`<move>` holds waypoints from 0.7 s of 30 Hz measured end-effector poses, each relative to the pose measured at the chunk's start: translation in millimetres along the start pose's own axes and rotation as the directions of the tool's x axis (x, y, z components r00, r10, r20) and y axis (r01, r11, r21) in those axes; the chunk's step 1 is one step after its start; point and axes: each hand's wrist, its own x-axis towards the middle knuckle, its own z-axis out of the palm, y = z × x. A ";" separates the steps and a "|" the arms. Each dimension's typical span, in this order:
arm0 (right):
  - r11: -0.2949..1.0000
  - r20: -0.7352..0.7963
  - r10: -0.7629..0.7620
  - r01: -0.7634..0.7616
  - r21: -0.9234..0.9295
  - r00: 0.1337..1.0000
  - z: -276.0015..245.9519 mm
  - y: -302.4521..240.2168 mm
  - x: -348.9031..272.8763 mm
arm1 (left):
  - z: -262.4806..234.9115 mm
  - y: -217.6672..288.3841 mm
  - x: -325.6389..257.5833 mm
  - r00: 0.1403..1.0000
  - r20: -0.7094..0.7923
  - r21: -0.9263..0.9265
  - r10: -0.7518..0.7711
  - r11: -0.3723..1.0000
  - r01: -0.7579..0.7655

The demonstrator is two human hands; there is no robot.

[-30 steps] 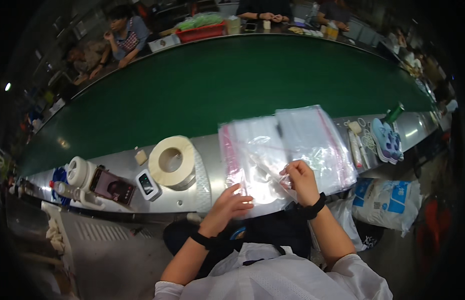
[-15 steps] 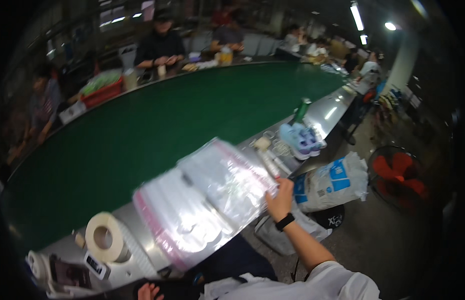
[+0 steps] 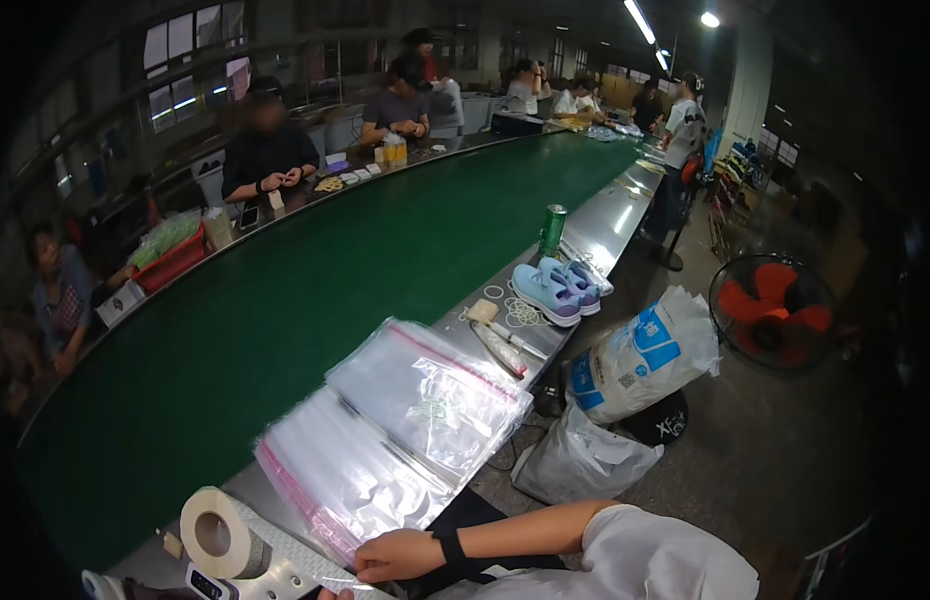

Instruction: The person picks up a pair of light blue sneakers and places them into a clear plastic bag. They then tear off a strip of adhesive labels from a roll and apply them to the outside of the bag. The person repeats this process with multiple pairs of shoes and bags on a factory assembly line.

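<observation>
Right hand (image 3: pixel 397 556) lies flat, fingers curled loosely, at 6 o'clock edge of pink-striped clear bag stack (image 3: pixel 350 478), touching bottom corner, forearm crossing from 3 o'clock. Left hand (image 3: pixel 333 594) barely in frame; grip unclear. Tape roll (image 3: pixel 216 533) at 9 o'clock.

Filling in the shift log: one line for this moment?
left hand barely in view | right hand at edge of clear bag stack | tape roll beside

Dim hall, fisheye-dark, curved edges
</observation>
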 end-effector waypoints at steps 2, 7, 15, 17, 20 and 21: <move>0.997 0.055 0.003 -0.007 0.080 0.998 7.8 -2.3 8.8 | -11.8 -13.2 8.2 0.999 0.027 0.004 -0.017 1.000 0.017; 0.992 -0.059 -0.098 0.102 0.069 0.993 3.6 18.3 11.7 | -32.0 -8.7 32.4 0.992 -0.126 -0.335 -0.032 0.942 -0.012; 0.990 0.202 -0.080 0.055 0.128 0.976 -18.2 2.8 -15.7 | -62.4 -25.7 54.7 0.891 -0.451 -0.359 0.047 0.905 -0.229; 0.995 0.303 -0.040 0.010 0.100 0.952 -20.2 -9.8 -12.9 | -64.1 -45.8 44.3 0.837 -0.529 -0.238 0.140 0.922 -0.304; 0.999 0.187 0.030 -0.027 -0.017 0.982 -10.4 -9.2 -10.9 | -43.7 -39.9 26.4 0.885 -0.419 -0.102 0.201 0.959 -0.266; 1.000 0.100 0.009 -0.007 -0.020 0.995 -2.7 -0.1 -6.6 | -38.9 -42.0 17.7 0.928 -0.284 -0.077 0.241 0.959 -0.273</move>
